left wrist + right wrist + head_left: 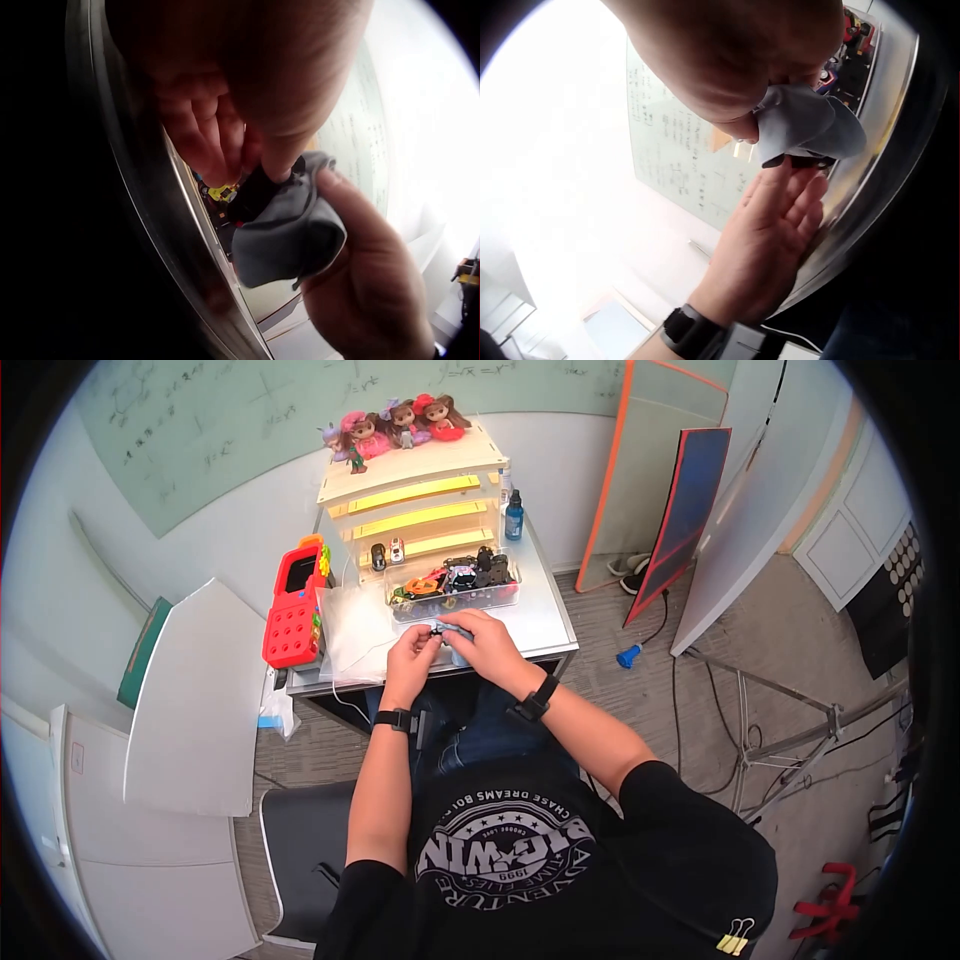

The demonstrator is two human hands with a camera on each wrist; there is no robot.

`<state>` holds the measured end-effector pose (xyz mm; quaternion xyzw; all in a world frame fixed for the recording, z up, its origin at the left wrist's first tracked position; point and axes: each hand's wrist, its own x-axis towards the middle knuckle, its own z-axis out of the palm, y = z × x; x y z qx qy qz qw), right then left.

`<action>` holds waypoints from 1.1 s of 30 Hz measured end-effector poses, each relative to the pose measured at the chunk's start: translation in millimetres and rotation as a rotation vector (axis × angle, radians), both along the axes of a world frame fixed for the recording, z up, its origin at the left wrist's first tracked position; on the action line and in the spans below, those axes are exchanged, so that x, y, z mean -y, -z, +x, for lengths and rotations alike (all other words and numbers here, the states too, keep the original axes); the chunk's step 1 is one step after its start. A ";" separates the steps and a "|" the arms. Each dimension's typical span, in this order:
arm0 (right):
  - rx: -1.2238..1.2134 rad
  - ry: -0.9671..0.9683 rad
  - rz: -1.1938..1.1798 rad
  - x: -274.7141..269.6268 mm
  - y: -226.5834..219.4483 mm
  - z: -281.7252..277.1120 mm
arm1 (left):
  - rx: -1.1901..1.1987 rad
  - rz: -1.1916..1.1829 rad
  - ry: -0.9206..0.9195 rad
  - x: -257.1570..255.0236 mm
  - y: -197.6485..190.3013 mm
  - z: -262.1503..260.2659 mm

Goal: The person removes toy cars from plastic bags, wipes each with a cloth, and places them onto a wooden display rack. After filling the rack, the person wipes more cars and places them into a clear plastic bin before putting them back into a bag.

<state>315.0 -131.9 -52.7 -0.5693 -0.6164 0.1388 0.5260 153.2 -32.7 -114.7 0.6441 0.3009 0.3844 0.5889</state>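
Over the table's front edge, my left hand (408,664) pinches a small black toy (255,193) between thumb and fingers. Its shape is mostly hidden by the fingers and cloth. My right hand (488,650) grips a grey-blue cloth (802,124), which is bunched against the toy. In the left wrist view, folds of the cloth hang below the toy, with the right thumb pressed on them. Just beyond both hands stands a clear plastic bin (460,600) heaped with toy cars.
A wooden rack (410,478) with yellow shelf edges stands behind the bin, with dolls (400,426) on top. Two toy cars (388,552) sit on its lowest tier. A red toy case (293,610) is at the left, a blue bottle (514,516) at the right.
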 end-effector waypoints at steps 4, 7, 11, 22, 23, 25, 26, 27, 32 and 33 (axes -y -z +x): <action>0.011 -0.032 0.042 -5.2 1.6 -2.0 | 0.040 0.016 0.005 1.7 -0.8 0.6; 0.064 -0.005 0.047 -3.4 15.2 6.5 | 0.098 -0.026 -0.032 0.9 -3.3 0.5; 0.091 0.007 -0.046 -0.9 15.5 9.3 | 0.067 0.033 -0.013 -3.2 6.7 0.9; 0.078 -0.051 -0.031 -2.6 20.8 10.1 | 0.076 -0.018 0.005 -0.6 -4.5 -2.5; 0.097 -0.058 -0.075 -1.1 22.2 15.0 | 0.058 -0.019 0.008 -0.2 -5.0 -2.4; 0.104 -0.061 -0.115 1.2 26.2 24.6 | 0.029 -0.017 0.016 2.0 -7.3 -3.0; 0.123 -0.067 -0.148 1.0 27.8 30.0 | -0.006 -0.027 -0.036 3.6 -9.4 -3.2; 0.138 -0.071 -0.180 0.2 29.1 35.9 | -0.043 -0.033 -0.087 4.2 -12.4 -3.8; 0.072 0.020 -0.135 3.5 38.9 74.9 | 0.013 -0.165 -0.017 -0.3 -29.3 -16.5; 0.079 0.061 -0.125 5.1 44.2 85.4 | 0.135 -0.272 -0.035 4.9 -40.3 -18.6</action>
